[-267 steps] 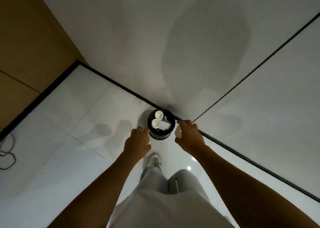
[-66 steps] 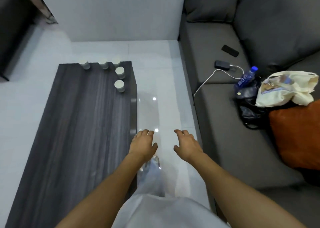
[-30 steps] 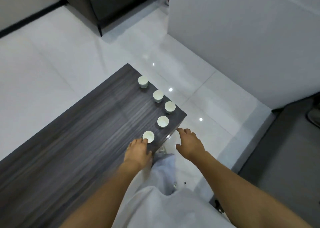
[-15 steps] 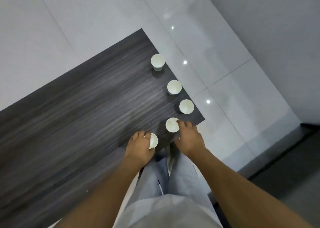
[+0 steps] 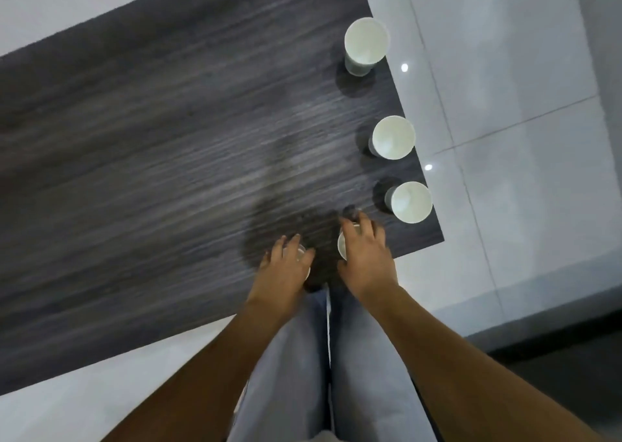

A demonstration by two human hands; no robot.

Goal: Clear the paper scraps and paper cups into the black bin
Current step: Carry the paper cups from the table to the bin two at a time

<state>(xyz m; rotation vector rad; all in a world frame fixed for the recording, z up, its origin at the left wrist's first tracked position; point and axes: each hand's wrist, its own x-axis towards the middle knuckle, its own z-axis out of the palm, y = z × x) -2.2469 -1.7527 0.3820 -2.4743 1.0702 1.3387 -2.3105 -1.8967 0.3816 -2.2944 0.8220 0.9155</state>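
Left hand (image 5: 286, 270) fingers curl around one paper cup (image 5: 300, 252); right hand (image 5: 365, 256) grips a second cup (image 5: 342, 244). Beyond the right fingertips, three cups (image 5: 392, 137) stand on the dark table (image 5: 151, 138).

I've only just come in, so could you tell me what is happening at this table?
A person is clearing paper cups off a dark wooden table. Each hand is closing round one cup at the near corner: the left hand on one cup, the right hand on another. Three more white cups stand upright along the table's right edge, untouched. The bin is not in view.
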